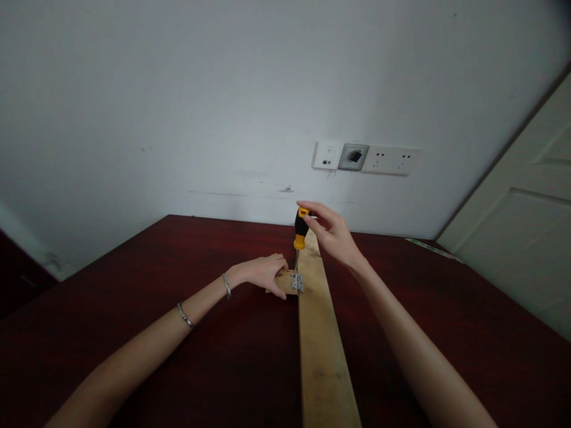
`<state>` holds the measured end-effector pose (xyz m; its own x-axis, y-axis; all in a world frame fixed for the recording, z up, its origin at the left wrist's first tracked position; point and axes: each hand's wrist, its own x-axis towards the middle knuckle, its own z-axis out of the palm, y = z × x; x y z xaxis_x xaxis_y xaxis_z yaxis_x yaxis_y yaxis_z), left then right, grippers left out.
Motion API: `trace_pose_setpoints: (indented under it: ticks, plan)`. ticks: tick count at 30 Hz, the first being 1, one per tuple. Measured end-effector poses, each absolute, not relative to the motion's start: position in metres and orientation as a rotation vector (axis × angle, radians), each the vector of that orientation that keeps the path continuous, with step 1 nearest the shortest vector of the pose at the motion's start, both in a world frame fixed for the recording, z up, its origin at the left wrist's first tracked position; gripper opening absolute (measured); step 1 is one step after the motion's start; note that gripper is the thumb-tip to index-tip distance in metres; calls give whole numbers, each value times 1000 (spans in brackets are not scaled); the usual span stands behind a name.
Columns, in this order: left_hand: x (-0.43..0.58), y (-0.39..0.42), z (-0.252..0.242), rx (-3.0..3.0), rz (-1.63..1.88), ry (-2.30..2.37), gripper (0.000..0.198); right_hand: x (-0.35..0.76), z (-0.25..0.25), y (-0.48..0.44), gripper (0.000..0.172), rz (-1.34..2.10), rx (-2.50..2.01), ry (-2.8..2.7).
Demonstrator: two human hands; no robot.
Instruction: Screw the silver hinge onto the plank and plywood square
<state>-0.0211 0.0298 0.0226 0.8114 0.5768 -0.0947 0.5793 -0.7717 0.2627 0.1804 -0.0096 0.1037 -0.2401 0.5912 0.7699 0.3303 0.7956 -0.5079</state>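
Head view. The right hand (329, 232) pinches the upper handle of a screwdriver with a black-and-yellow grip (301, 229) between thumb and fingers; the tool stands nearly upright. Its slim metal shaft (297, 261) runs down to the left leaf of a small silvery metal hinge (297, 282) (whether the tip sits in a screw head is too small to tell). The hinge spans the seam between a short, flat piece of pale wood (286, 284) and a long, pale wooden plank (321, 333). The left hand (267, 272) grasps the short piece, thumb at its near edge and fingers at its far edge.

Likely faults: the tip could skid off the hinge toward the left fingers if the tool leans or the light pinch loses pressure; the short piece could twist away from the plank if the left hand slackens, since no clamp shows, setting the hinge askew.

The work lies on a glossy, dark red tabletop (200, 368). Behind it rises a pale, scuffed wall (178, 119) bearing a row of socket plates (391, 161), one with a black plug (355, 156); at right stands a white panelled door (526, 208).
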Motion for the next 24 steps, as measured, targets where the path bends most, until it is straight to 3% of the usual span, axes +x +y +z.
trace_pose_setpoints:
  ticks: [24]
  plan:
    - [-21,29,22,2721,-1,890,72,182,105,-15,27,298,-725,-1848]
